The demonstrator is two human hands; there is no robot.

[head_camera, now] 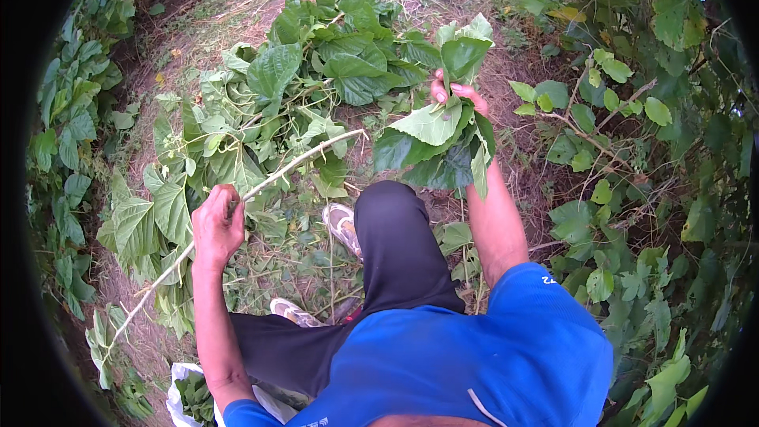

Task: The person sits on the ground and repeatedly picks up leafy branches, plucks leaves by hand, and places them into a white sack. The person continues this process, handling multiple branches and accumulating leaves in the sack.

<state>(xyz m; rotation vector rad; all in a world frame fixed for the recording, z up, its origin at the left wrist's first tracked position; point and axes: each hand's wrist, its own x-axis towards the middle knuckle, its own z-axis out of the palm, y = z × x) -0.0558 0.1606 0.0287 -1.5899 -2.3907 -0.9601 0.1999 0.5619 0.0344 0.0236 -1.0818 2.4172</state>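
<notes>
My left hand point(218, 225) is closed around a long pale stem point(296, 161), mostly stripped of leaves. The stem slants from the lower left, where a few leaves point(102, 344) still hang on it, up to a cut or broken end near the middle. In my right hand point(462, 93) is a bunch of broad green leaves point(442, 136), sticking out above and below the fingers. Ahead of me on the ground lies a heap of leafy cut branches point(350, 47), with more leafy stems point(172, 207) beside my left hand.
A white plastic bag point(176, 394) with leaves inside stands by my left side. My shoes point(343, 226) rest on soil strewn with leaf scraps. Dense bushes point(670, 201) rise on the right, with a bare forked branch point(584, 130) jutting inward. Another leafy row point(71, 130) borders the left.
</notes>
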